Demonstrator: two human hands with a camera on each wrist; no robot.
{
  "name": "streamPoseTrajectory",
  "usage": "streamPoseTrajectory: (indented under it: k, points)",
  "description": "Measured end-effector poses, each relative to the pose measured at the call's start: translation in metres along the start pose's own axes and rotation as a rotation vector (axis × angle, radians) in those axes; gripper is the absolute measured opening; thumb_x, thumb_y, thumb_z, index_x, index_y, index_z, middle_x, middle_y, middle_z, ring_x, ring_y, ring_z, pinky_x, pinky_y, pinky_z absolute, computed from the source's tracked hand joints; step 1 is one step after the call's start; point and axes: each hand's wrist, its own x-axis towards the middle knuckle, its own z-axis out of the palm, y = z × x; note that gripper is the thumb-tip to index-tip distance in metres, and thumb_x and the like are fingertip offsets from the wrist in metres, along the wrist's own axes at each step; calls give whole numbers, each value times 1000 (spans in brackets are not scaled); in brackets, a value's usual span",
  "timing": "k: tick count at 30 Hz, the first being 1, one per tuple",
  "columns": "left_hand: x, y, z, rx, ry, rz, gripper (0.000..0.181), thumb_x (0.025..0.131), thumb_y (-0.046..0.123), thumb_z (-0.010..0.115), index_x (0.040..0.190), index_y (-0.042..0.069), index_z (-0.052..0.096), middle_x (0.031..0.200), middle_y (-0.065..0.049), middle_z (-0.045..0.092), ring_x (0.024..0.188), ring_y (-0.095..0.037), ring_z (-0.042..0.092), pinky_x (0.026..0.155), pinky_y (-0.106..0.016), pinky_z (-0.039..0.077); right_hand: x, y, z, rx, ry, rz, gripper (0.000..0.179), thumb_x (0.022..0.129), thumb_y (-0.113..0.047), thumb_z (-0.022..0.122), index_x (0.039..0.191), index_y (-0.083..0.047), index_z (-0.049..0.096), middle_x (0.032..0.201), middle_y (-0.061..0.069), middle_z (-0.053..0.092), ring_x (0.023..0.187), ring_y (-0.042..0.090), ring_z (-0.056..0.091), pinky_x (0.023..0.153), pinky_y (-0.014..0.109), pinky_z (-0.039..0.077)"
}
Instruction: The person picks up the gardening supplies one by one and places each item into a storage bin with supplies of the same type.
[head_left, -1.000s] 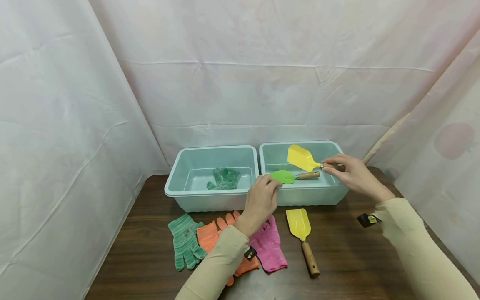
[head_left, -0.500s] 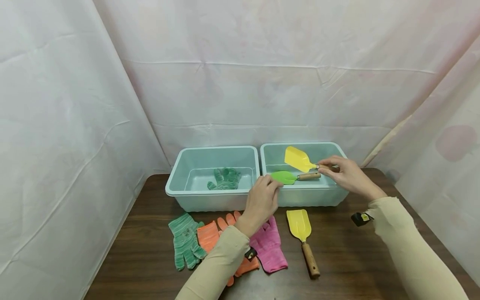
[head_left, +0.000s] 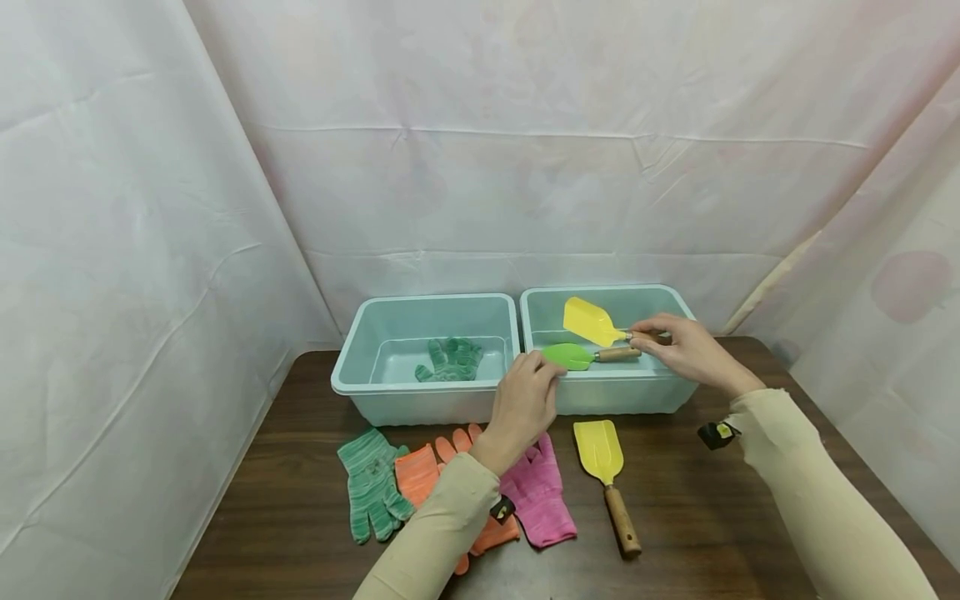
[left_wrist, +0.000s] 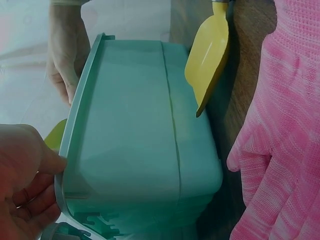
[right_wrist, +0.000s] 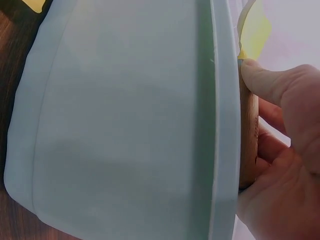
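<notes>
- Yellow shovel point(head_left: 587, 321) is shifting a little left and lower since the earlier frame, right hand point(head_left: 690, 350) travelling with it; left hand point(head_left: 522, 400) is staying put.
- Right hand is pinching the shovel's wooden handle. Blade is pointing left; tool is hanging over the right bin point(head_left: 630, 394). Exact height isn't showing.
- Left hand is gripping that bin's near-left rim corner, thumb on the rim, fingers curling behind. Can't tell if it's also touching the green trowel point(head_left: 570, 357).
- Hands are working apart. Trowel is sitting within the right bin's outline, just nearer than the held shovel.
- Meaning: shovel is closing in on the trowel, but fingers are holding on, so I'm judging this move unfinished.
- Second shovel point(head_left: 600, 450) is lying on the counter point(head_left: 697, 500); pink glove point(head_left: 542, 504), orange gloves point(head_left: 417, 472) and green glove point(head_left: 372, 483) are lying left of it.
- Dark green glove point(head_left: 453, 358) is lying inside the left bin point(head_left: 420, 407).
</notes>
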Motion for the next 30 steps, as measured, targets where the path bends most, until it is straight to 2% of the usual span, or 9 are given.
streamPoseTrajectory:
  k: [16, 26, 30]
  points:
    - [-1, 0, 1, -2, 3, 2, 17, 96, 13, 62, 102, 19, 77, 91, 5, 61, 84, -12, 57, 66, -20, 48, 10, 3, 8, -27, -56, 6, 39, 99, -37, 60, 128, -10, 67, 111, 4, 68, 100, 20, 63, 90, 48, 54]
    - [0, -1, 2, -6, 10, 8, 17, 96, 12, 62, 101, 19, 76, 91, 5, 61, 84, -12, 58, 67, -19, 49, 13, 5, 14, -47, -100, -5, 37, 101, -37, 57, 125, -12, 68, 117, 7, 68, 103, 23, 64, 92, 51, 53]
    - [-1, -1, 3, -3, 17, 11, 17, 96, 11, 61, 100, 18, 77, 89, 4, 60, 83, -12, 57, 66, -19, 49, 14, 4, 14, -39, -117, 15, 37, 101, -38, 57, 125, -12, 68, 119, 7, 68, 107, 26, 64, 92, 51, 53]
